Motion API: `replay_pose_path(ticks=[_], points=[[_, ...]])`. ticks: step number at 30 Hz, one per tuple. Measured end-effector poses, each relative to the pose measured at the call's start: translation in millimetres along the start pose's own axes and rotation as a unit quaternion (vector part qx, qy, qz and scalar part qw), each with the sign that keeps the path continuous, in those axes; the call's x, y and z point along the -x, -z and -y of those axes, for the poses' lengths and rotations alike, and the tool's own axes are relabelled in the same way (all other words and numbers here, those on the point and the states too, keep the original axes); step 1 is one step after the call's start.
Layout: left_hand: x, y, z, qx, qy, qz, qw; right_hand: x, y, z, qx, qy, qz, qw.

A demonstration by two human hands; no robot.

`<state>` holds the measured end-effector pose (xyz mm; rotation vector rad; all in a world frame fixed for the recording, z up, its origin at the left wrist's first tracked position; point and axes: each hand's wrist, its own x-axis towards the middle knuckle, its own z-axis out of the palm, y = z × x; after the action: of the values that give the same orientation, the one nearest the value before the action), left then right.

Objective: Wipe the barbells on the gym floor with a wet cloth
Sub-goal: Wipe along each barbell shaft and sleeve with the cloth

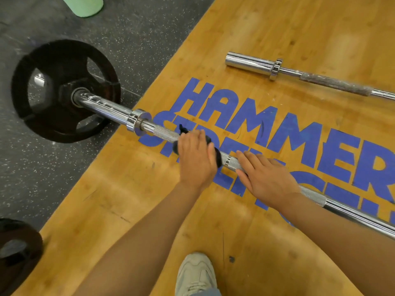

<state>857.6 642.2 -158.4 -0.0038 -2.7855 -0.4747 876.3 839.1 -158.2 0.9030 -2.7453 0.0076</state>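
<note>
A chrome barbell [119,116] lies diagonally across the wooden platform, with a black weight plate [46,116] on its left sleeve. My left hand [195,158] grips a black cloth [217,157] wrapped round the knurled shaft, just right of the collar. A corner of the cloth sticks out beyond my fingers. My right hand [265,178] rests flat on the shaft to the right, fingers straight. A second, unloaded barbell [299,74] lies farther away at the upper right.
The wooden platform [149,199] carries a blue logo and borders speckled black rubber flooring [128,28] on the left. Another black plate [17,251] sits at the lower left edge. A green object [83,5] stands at the top left. My beige shoe [196,274] is at the bottom.
</note>
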Motion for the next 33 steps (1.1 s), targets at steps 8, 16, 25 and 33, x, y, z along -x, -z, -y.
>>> replay_pose_path(ticks=[8, 16, 25, 33], points=[[1.4, 0.4, 14.2, -0.065, -0.143, -0.016, 0.987, 0.4, 1.3, 1.2, 0.001, -0.008, 0.01, 1.0], [-41.9, 6.5, 44.2, -0.073, 0.013, 0.007, 0.997, -1.1, -1.3, -1.7, -0.013, -0.014, 0.0, 1.0], [-2.3, -6.8, -3.6, -0.02, -0.023, -0.042, 0.999, 0.8, -2.8, 0.4, 0.002, -0.008, 0.006, 1.0], [1.1, -7.5, 4.0, -0.032, -0.104, -0.071, 0.991, 1.1, -1.1, 1.3, 0.019, -0.009, 0.024, 0.999]])
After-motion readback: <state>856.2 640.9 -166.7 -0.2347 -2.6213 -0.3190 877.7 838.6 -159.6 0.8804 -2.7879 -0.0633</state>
